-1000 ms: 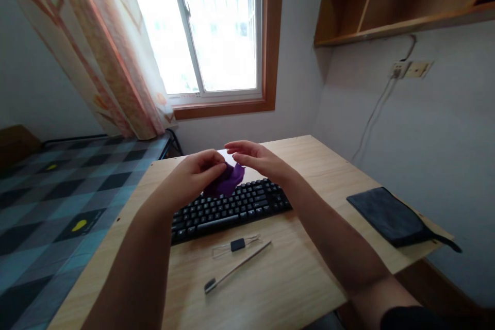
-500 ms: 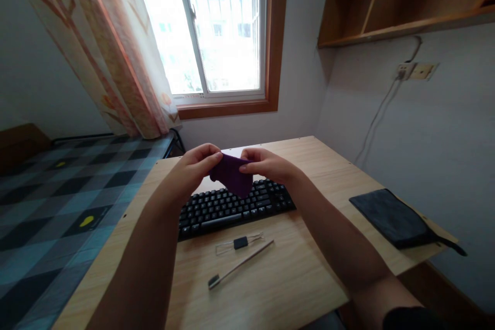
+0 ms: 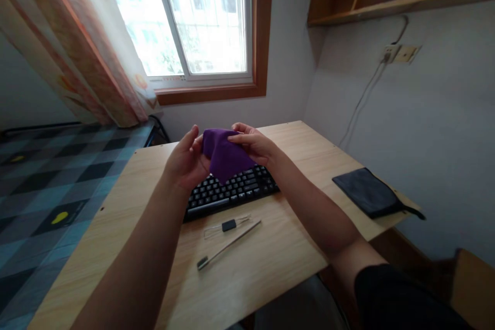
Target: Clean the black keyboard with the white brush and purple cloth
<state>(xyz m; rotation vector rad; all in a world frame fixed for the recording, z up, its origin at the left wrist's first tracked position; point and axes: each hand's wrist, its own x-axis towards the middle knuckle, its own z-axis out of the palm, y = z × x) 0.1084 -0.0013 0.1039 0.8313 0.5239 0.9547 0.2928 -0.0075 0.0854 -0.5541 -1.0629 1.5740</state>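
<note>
A purple cloth (image 3: 228,157) hangs in folds above the keyboard (image 3: 232,188), one corner pointing down. My right hand (image 3: 255,144) pinches its upper right part between thumb and fingers. At the cloth's left edge is my left hand (image 3: 189,162), thumb raised and apart, palm turned toward the cloth. The left fingertips touch the cloth and are partly hidden behind it. Part of the black keyboard is covered by the cloth and hands. Nearer me lie a small black piece with thin pale loops (image 3: 229,225) and a slim brush (image 3: 228,245) with a dark head.
A flat dark pouch (image 3: 367,191) with a strap lies at the right of the wooden desk (image 3: 286,247). Left of the desk is a bed with a checked cover (image 3: 69,185). A window stands behind, and a shelf (image 3: 371,5) hangs on the right wall.
The cloth has opened out wider and shifted left within the right hand's pinch. My left thumb has lifted off it. The view has tilted down and turned slightly right.
</note>
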